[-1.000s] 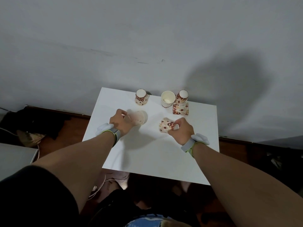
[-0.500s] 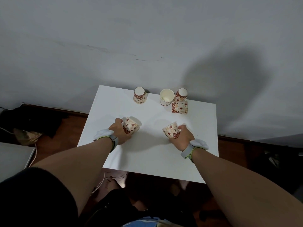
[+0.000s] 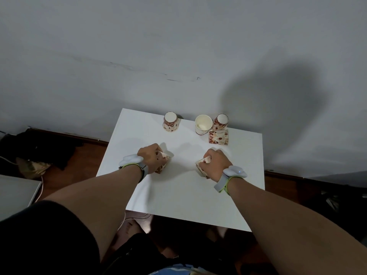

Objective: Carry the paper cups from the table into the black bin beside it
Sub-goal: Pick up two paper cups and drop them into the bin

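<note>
Head view shows both hands drawn back toward the near half of the white table (image 3: 178,199), where half a second ago they were further in, and a second ago further still, beside the standing cups. The left hand (image 3: 149,160) is closed around a bean-printed paper cup (image 3: 163,162), which is tipped over with its rim pointing away and to the right. The right hand (image 3: 216,164) is likewise wrapped round a second printed cup (image 3: 202,166), most of it hidden under the fingers. Whether either cup touches the tabletop I cannot tell.

That retreat suggests the pick-up is finished and the carry has begun, two cups at once. The black bin is not clearly visible; dark shapes lie on the floor on both sides, so I cannot say which way the hands must go.

Left at the far edge are an inverted cup (image 3: 170,122), an upright cup showing its pale inside (image 3: 203,124), another inverted cup (image 3: 220,122) touching it, and a flattened cup (image 3: 218,137) just in front. At least one more trip seems needed.
</note>
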Tool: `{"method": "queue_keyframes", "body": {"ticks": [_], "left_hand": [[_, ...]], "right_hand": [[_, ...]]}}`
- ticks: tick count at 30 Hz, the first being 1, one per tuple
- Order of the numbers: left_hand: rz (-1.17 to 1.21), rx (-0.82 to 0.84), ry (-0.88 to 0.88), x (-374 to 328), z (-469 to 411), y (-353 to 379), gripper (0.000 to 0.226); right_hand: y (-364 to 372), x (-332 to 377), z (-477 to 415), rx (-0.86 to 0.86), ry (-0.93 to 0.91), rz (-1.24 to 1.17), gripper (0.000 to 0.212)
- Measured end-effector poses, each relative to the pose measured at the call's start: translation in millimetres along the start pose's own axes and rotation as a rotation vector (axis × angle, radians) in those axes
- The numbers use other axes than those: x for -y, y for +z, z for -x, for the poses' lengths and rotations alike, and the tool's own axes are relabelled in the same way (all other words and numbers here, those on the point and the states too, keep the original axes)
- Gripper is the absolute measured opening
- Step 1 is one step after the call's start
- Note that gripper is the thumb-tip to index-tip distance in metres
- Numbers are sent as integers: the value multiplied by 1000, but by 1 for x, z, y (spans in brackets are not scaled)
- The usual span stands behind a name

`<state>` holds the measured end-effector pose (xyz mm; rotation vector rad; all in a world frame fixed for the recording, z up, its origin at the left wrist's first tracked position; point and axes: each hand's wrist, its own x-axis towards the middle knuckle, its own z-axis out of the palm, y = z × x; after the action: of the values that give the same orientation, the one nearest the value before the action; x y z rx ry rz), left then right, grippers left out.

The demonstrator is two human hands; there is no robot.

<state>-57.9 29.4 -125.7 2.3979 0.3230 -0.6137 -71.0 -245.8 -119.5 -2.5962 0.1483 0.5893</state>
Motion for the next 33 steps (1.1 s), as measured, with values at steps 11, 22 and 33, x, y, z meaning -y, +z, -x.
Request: {"method": "queue_keyframes", "body": {"ticks": [11,22,33], "left_hand": [[-21,-141,6,0,-12,-29,26],[93,-67,7,17,-4,-21,81],[23,-65,69,19,-7,-19,88]], "right_hand": [[-2,16,-19,-109,-91,-138,16],[9,13,-5,-108,-139,-174,51],[13,17,-8,-36,-175,-48,79]]}}
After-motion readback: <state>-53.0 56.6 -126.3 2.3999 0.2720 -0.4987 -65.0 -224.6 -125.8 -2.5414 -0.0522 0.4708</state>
